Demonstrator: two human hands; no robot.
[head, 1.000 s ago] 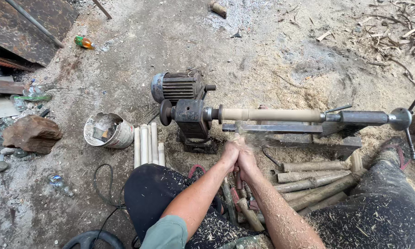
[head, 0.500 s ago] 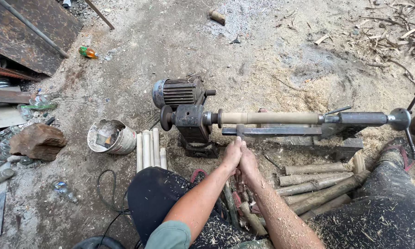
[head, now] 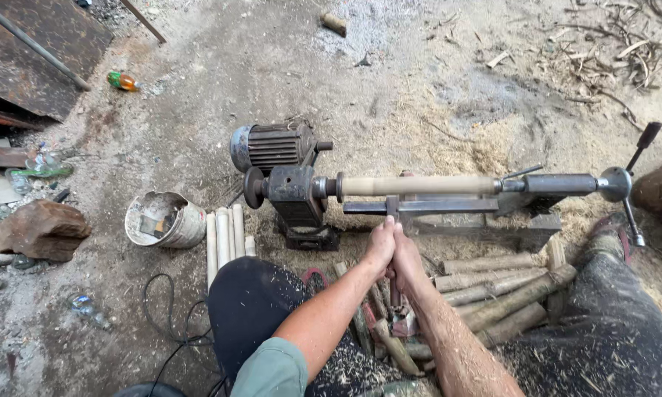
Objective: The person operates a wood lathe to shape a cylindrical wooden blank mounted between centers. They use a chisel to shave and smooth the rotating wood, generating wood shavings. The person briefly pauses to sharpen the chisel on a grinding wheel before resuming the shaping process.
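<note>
I sit on the ground in front of a small wood lathe. A pale wooden rod is mounted between its headstock and its tailstock. My left hand and right hand are clasped tight together just below the metal tool rest. They close around a slim tool that is mostly hidden by the fingers. Its tip reaches the rest, and the hands do not touch the rod.
A ribbed electric motor stands behind the headstock. At the left are a battered bucket, pale turned sticks and a rock. Rough rods and hand tools lie between my legs. A cable curls at the lower left.
The hands stay clasped in the same spot by the tool rest, shifted only slightly. The view has moved a little; nothing was picked up or let go.
</note>
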